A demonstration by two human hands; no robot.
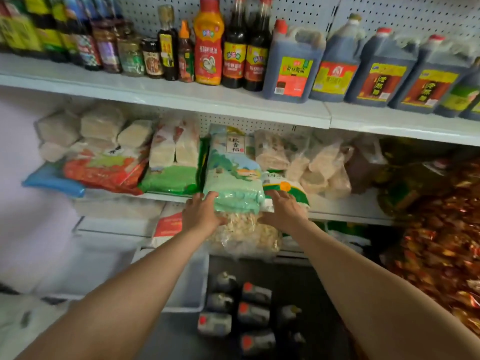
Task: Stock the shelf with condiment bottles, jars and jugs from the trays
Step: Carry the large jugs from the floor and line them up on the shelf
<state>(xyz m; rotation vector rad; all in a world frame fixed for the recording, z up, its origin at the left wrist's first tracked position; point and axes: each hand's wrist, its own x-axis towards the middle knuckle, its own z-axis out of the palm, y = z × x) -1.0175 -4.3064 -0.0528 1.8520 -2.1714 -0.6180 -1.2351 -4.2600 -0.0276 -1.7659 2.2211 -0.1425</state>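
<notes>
Currently a pale green bag at frame centre is pressed between the left hand and right hand, fingers spread flat. Jugs wait at bottom centre; 1 must likely be lifted to the top shelf.

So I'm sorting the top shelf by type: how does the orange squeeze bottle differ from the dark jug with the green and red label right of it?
The orange squeeze bottle is tall, slim and opaque; the dark jug is squat, wide and see-through, with a handle. Both stand upright with red caps.
</notes>
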